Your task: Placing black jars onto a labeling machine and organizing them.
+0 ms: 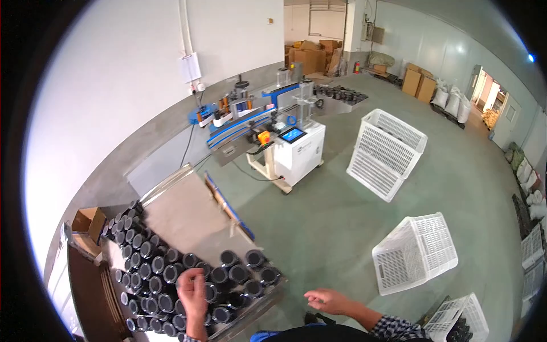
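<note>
At near left, upright shiny black round jars [158, 264] flank the nearer left hand [192, 289], grip unclear; the right hand [329, 301] hangs loose, empty.

Your view is bright, the white wall [125, 85] beyond the bench [185, 208] palest. A small blue-white light [531, 58] glares upper right. Dark lids [221, 314] by the bench's near edge glint; straight edges bend toward black corners.

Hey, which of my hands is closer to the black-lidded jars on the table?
Your left. The left hand is over the black-lidded jars; whether it touches one is unclear. The right hand is farther off, beyond the right edge of the table.
</note>
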Demonstrator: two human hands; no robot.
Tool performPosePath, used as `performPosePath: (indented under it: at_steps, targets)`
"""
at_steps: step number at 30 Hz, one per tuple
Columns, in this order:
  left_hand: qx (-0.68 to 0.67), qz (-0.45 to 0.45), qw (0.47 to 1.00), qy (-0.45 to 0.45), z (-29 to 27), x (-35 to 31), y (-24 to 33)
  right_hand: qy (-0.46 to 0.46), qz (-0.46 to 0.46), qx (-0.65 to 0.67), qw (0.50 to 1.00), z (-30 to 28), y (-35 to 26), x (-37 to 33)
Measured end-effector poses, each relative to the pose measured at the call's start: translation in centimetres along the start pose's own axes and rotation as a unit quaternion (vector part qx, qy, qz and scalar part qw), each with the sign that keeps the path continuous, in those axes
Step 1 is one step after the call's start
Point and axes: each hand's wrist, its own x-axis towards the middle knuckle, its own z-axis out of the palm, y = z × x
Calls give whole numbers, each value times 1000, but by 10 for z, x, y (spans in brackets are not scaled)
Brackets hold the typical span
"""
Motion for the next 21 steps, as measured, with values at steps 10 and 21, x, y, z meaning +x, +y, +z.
performPosePath:
  at_steps: [10, 21]
  targets:
    - [-92, -26, 960, -263, 257, 43, 14, 77, 28, 86, 993, -109, 77, -1]
    - [-179, -112, 948, -238, 442, 223, -5, 85, 91, 6, 992, -324, 198, 135]
